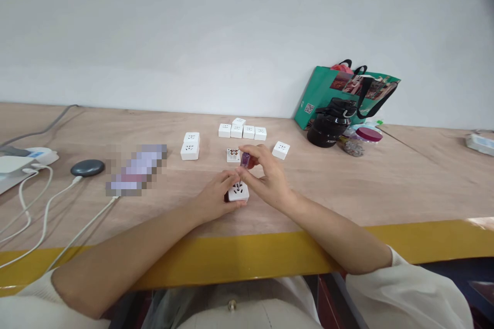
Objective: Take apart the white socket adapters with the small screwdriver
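Observation:
A white square power socket (pixel 239 193) lies face up on the table in front of me. My left hand (pixel 218 195) grips it from the left, fingers and thumb around its sides. In my right hand (pixel 266 172) is a screwdriver (pixel 245 160) with a purple, see-through handle, held upright in a pinch. Its shaft points down onto the socket's face, and the tip meets the area near the slots. Just behind my hands sits an open white socket part (pixel 233 154) with its inside showing.
White sockets (pixel 236 131) stand in a row at the back; others (pixel 190 150) are to the left and one (pixel 281 150) to the right. A green bag (pixel 320 87), black flask (pixel 328 128) and jar (pixel 368 135) stand back right. A phone (pixel 137 169), round grey device (pixel 87 168) and cables lie left.

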Demonstrator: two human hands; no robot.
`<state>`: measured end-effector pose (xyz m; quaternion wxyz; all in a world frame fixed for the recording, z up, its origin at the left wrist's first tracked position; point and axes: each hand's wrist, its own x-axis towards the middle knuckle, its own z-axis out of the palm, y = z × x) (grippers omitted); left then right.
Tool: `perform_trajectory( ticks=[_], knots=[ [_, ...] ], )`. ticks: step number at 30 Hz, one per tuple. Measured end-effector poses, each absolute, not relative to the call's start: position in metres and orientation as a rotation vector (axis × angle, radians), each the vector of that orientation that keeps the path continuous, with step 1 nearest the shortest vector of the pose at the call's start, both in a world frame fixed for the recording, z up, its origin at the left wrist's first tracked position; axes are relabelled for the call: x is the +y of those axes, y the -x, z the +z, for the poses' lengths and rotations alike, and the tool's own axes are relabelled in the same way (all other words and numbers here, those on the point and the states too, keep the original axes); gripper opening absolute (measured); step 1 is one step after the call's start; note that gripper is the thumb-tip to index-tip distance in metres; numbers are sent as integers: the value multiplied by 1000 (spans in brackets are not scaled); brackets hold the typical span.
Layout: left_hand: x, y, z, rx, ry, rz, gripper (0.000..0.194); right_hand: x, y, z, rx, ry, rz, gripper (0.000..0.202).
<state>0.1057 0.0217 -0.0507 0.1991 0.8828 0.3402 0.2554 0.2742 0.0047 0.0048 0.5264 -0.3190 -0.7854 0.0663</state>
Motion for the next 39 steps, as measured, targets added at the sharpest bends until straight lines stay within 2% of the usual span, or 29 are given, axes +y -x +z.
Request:
perform_trajectory(
  ticks=[8,17,20,23,28,31,35,39],
  knots=[
    [21,-105,-47,981,-2462,694,50,5,-276,6,-1826,769,378,37],
    [23,-103,-47,924,-2454,802,48,3,-278,16,-1806,708,333,42],
    [24,-102,-44,983,-2372,788,47,5,-287,23,-1787,700,198,39],
    [25,-100,-40,1057,-2236,804,47,11,-297,20,-2014,762,17,30],
    [27,-103,-39,1042,-1988,926,48,21,-291,-6,-2528,965,-139,46],
    [29,-106,-41,989,-1950,933,51,23,-280,-17,-2490,1050,-158,36],
    [28,-106,-41,1046,-1974,924,63,35,-287,-17,-2265,1204,22,23],
    [24,-102,-40,1037,-2348,775,69,65,-327,-14,-1618,1692,562,6]
  ],
)
